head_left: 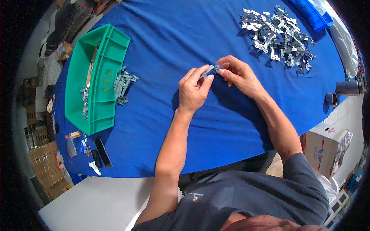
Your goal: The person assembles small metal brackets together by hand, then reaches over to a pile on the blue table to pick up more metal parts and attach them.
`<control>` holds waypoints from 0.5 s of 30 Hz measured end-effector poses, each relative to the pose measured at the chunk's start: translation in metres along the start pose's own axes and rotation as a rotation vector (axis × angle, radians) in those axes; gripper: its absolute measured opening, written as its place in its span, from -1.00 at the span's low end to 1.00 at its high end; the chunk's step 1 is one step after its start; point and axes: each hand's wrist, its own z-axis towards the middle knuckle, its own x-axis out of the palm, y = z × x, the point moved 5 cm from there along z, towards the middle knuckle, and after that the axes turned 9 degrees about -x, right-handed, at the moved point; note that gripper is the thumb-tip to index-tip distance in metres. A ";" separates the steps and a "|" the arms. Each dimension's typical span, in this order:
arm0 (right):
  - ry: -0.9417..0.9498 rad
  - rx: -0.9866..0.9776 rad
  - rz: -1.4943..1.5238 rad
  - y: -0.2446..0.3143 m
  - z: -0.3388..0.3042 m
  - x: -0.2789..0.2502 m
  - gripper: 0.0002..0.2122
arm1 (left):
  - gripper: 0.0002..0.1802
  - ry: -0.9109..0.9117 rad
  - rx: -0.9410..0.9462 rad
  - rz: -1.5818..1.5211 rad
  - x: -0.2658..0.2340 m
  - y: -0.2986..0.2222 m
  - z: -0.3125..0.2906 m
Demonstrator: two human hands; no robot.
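Note:
Over the middle of the blue cloth, my left hand [192, 89] is closed on a small silvery metal bracket [208, 71], pinched between thumb and fingers. At the bracket's right end is my right hand [241, 75], its thumb and forefinger closed on that same end. A loose heap of similar metal brackets [279, 36] lies at the far right. Left of my hands, a smaller group of metal brackets [124, 85] rests against the side of a green plastic crate [101, 122]. The fingers partly cover the held bracket.
Some metal parts [84, 100] lie inside the green crate. A black phone [103, 152] and small items are at the near left. A blue tray [312, 17] stands at the far right, a dark cup [331, 99] at the right edge. A cardboard box [323, 148] sits below.

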 end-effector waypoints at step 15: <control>0.047 0.146 -0.057 0.000 -0.002 -0.001 -0.81 | -0.74 -0.110 0.003 -0.032 -0.009 0.008 0.001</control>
